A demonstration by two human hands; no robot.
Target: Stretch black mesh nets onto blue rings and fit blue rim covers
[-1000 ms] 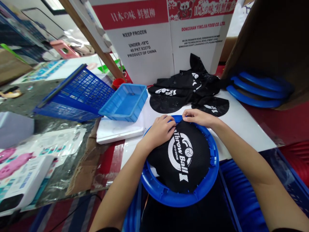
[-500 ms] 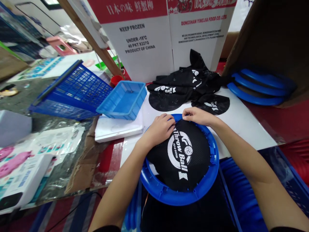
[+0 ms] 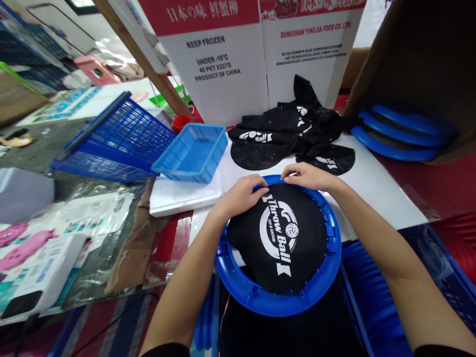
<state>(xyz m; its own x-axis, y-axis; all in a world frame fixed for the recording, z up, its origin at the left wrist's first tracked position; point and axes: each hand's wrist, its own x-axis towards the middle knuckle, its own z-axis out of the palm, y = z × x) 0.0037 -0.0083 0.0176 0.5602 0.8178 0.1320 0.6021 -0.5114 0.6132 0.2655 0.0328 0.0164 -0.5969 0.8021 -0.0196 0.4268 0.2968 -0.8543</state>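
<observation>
A blue plastic ring [image 3: 277, 305] rests at the near edge of the white tabletop, tilted toward me. Across its opening lies a round black mesh cloth [image 3: 245, 233] printed "Throw Ball"; a gap shows at its lower left. My left hand [image 3: 247, 194] is closed over the ring's upper left, thumb on the mesh border and fingers curled round the rim. At the top of the ring my right hand [image 3: 308, 177] pinches the rim beside the mesh border. The fingertips hide exactly what lies between them.
More black mesh pieces [image 3: 260, 151] lie heaped behind the ring, before a white carton [image 3: 223, 96]. Blue rings [image 3: 397, 148] stack at right. A light-blue tray [image 3: 193, 153] and blue basket [image 3: 122, 144] stand at left. Bins of rings [image 3: 375, 287] sit below the table edge.
My left hand's fingers have shifted slightly, with the thumb now stretched along the mesh border. The right hand stays at the top of the rim. The view has moved a little.
</observation>
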